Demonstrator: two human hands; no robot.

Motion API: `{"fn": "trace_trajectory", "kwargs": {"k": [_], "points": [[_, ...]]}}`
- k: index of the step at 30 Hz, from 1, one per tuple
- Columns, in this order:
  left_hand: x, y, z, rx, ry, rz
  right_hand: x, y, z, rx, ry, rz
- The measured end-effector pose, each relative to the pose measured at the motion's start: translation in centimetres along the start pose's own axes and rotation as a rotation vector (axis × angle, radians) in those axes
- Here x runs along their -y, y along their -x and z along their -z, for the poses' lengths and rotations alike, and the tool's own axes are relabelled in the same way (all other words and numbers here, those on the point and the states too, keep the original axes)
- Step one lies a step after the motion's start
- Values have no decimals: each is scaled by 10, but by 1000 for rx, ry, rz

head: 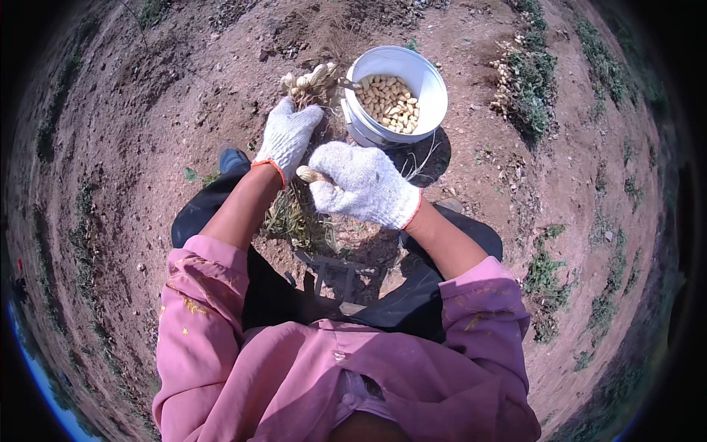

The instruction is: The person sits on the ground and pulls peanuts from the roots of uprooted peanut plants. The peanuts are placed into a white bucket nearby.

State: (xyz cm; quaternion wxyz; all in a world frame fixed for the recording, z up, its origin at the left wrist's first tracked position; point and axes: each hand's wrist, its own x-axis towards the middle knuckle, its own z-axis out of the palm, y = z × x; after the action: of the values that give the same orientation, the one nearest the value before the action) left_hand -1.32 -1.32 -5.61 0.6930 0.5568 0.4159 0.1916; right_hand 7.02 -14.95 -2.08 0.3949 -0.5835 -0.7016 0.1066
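My left hand, in a white knitted glove with an orange cuff, is closed around the root end of a bunch of peanut plants. Peanut pods stick out beyond its fingers, and the leafy stems hang below the wrist. My right hand, gloved alike, is closer to my body. It holds a peanut pod between thumb and fingers. A white plastic bucket, partly filled with peanut pods, stands just beyond my right hand.
A heap of uprooted peanut plants lies at the upper right. More green plants are in rows on the dry, reddish soil. Between my legs is the dark frame of a low seat. My knees are bent on both sides.
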Motion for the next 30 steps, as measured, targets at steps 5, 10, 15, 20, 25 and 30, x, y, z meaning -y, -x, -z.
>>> {"fn": "trace_trajectory", "kwargs": {"k": [5,10,15,20,25,30], "points": [[0,2,1,1,43,32,-6,-2,19,-266,50,33],[-8,9,-6,87,49,75,-66,-2,61,-435,510,-451],[-2,6,1,155,259,87,-48,-5,58,326,201,-787],[-20,20,-7,259,388,88,-40,-1,16,413,-87,-762],[-18,17,-3,109,50,15,-33,5,-3,283,64,-696],[-32,24,2,328,109,121,-27,3,-4,260,237,-689]]}}
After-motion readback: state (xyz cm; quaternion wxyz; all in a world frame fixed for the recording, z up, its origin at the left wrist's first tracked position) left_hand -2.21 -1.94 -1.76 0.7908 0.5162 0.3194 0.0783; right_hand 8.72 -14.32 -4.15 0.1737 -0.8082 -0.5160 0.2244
